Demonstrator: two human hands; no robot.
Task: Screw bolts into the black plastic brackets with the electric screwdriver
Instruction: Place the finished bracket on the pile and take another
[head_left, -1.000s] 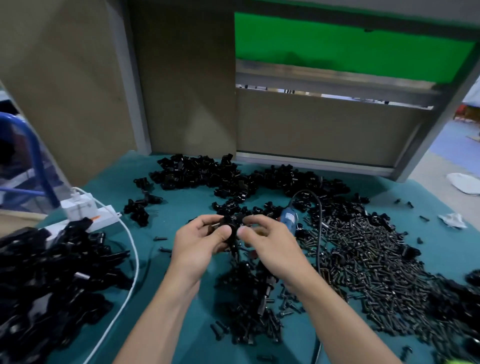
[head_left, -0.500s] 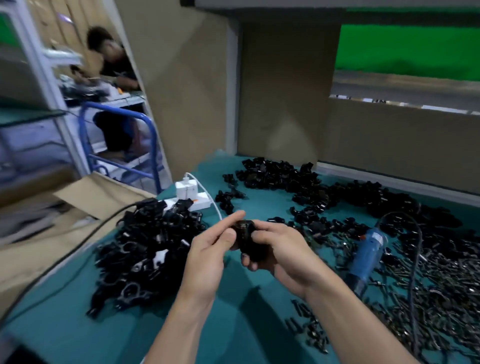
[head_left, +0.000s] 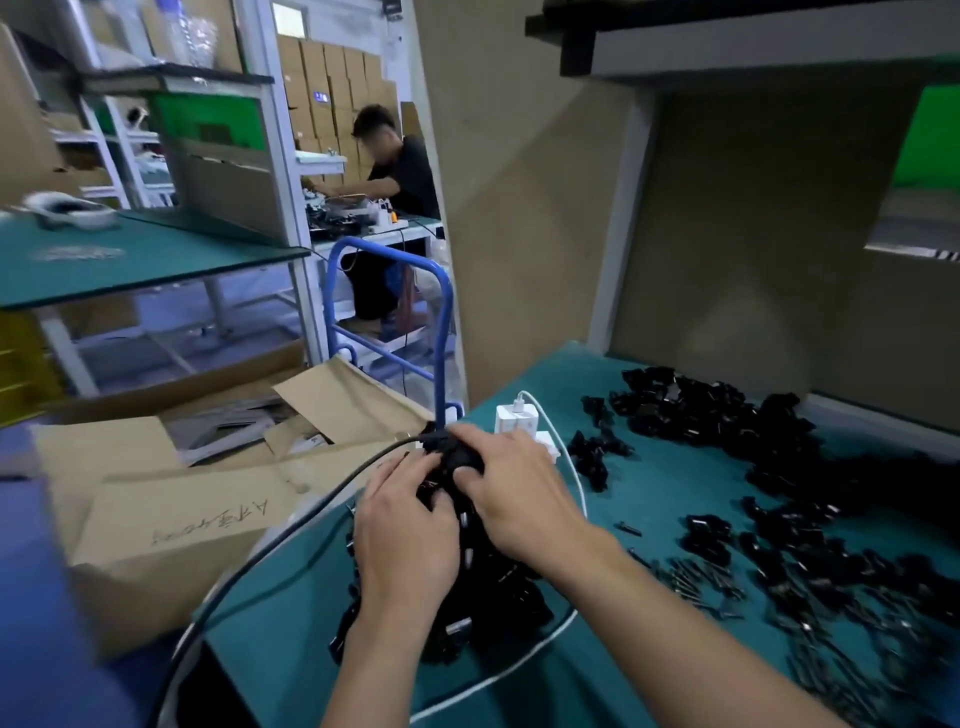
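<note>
My right hand (head_left: 514, 488) grips a black plastic bracket (head_left: 453, 453) just above a heap of black brackets (head_left: 488, 587) at the left edge of the teal table (head_left: 649, 493). My left hand (head_left: 405, 535) lies on the heap beside it, its fingers spread and touching the bracket and the parts under it. More loose brackets (head_left: 701, 415) spread along the back of the table. Dark bolts (head_left: 696, 577) lie scattered to the right, blurred. The electric screwdriver is out of view.
A white plug block (head_left: 511, 418) with a white cable (head_left: 574, 467) sits behind my hands. A black cable (head_left: 291, 525) runs off the table's left edge over an open cardboard box (head_left: 171, 509). A blue cart handle (head_left: 389, 260) and a seated person (head_left: 395, 171) are beyond.
My view has swung left, from the middle of the table to its left edge. Both hands carried the bracket leftward and now sit on the heap; the screwdriver has dropped out of view.
</note>
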